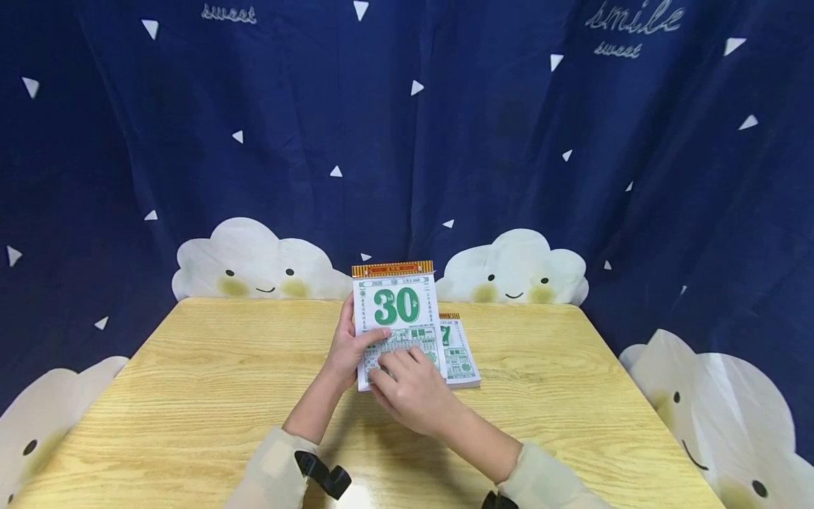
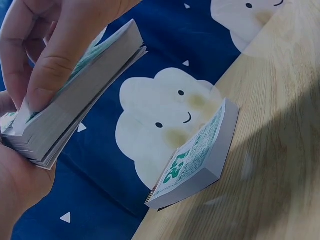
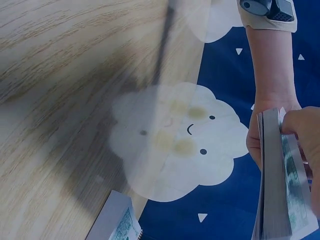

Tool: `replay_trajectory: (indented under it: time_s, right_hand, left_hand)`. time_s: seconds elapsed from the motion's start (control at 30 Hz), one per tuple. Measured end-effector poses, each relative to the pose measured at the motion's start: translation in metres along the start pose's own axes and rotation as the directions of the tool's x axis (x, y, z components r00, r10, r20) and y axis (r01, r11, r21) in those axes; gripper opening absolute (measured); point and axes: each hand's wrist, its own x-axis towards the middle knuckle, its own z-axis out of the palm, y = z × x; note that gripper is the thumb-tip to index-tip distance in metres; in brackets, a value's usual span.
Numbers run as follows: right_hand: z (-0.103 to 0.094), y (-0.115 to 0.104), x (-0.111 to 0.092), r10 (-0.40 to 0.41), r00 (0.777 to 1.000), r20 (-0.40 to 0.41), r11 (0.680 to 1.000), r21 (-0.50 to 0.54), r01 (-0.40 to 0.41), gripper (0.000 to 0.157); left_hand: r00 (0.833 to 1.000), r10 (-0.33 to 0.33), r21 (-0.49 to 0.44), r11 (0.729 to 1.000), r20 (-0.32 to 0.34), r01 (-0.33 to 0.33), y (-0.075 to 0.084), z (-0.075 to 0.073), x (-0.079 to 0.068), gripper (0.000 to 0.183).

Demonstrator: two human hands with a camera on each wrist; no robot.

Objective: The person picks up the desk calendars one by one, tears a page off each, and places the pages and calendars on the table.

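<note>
A tear-off calendar (image 1: 399,307) with a large green 30 and a red-and-gold header is held up above the table in the head view. My left hand (image 1: 348,351) grips it along its left side, with the thumb over the front. Across the lower part reaches my right hand (image 1: 410,385), fingers curled, pinching the top page near the bottom left corner. In the left wrist view the right thumb (image 2: 50,75) presses on that page's corner, above the thick paper edge. The right wrist view shows the page (image 3: 298,192) lifted slightly from the block.
A second tear-off calendar (image 1: 459,360) lies on the wooden table (image 1: 222,396), partly hidden behind the held one. A dark blue curtain (image 1: 394,141) with white triangles and smiling clouds hangs behind and around the table. Black wrist cameras (image 1: 323,475) sit on the sleeves.
</note>
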Motion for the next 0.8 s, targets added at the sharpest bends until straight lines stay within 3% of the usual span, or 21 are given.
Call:
replay_trajectory:
  time_s: [0.23, 0.47, 0.8]
  right_hand:
    - [-0.0009, -0.0011, -0.0006, 0.102, 0.994, -0.043, 0.985, 0.142, -0.095, 0.008]
    - [0.0001, -0.0005, -0.0012, 0.258, 0.966, -0.032, 0.928, 0.286, -0.239, 0.004]
    - [-0.0026, 0.0026, -0.0016, 0.359, 0.933, 0.025, 0.864, 0.370, -0.342, 0.004]
  left_hand:
    - [1.000, 0.013, -0.009, 1.000, 0.011, -0.012, -0.0003, -0.0007, 0.0000, 0.084]
    - [0.999, 0.024, 0.002, 1.000, 0.021, -0.024, -0.0010, -0.0023, -0.0011, 0.083]
    - [0.995, 0.034, -0.014, 0.999, 0.089, -0.033, -0.0015, -0.0051, -0.0003, 0.082]
